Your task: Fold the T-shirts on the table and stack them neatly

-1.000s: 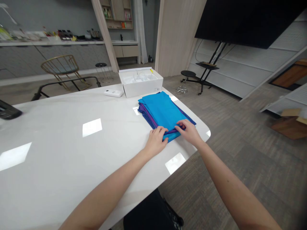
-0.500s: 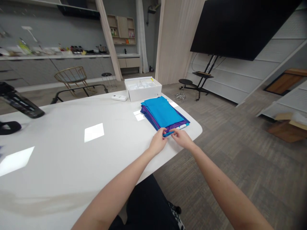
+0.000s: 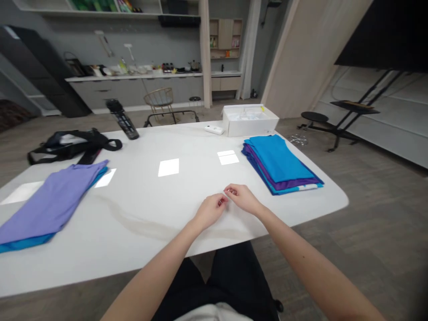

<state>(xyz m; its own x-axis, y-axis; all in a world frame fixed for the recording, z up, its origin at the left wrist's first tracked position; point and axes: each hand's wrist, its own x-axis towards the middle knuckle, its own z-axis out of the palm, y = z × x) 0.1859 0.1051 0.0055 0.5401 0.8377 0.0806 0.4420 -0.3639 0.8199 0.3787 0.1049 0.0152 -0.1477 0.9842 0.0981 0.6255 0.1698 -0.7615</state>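
My left hand [image 3: 211, 209] is above the white table [image 3: 143, 187] near its front edge, fingers curled closed. Just right of it is my right hand [image 3: 242, 197], also with curled fingers, the fingertips of both close together. Whether anything small is between the fingers cannot be made out. A neat stack of folded blue and purple cloths [image 3: 282, 160] lies to the right of my hands, touched by neither. At the far left, a lavender garment [image 3: 55, 200] is spread on top of a blue one [image 3: 30, 243].
A white open box [image 3: 249, 125] stands at the table's back right, beside a small white device [image 3: 214, 129]. A black bottle [image 3: 123, 120] and a black bag [image 3: 72, 145] are at the back left. Behind are a chair [image 3: 160, 99] and a stool [image 3: 314, 117].
Both hands have let go of the stack's front edge and moved left, away from it. The view has turned left, bringing the lavender garment and the whole bag into sight.
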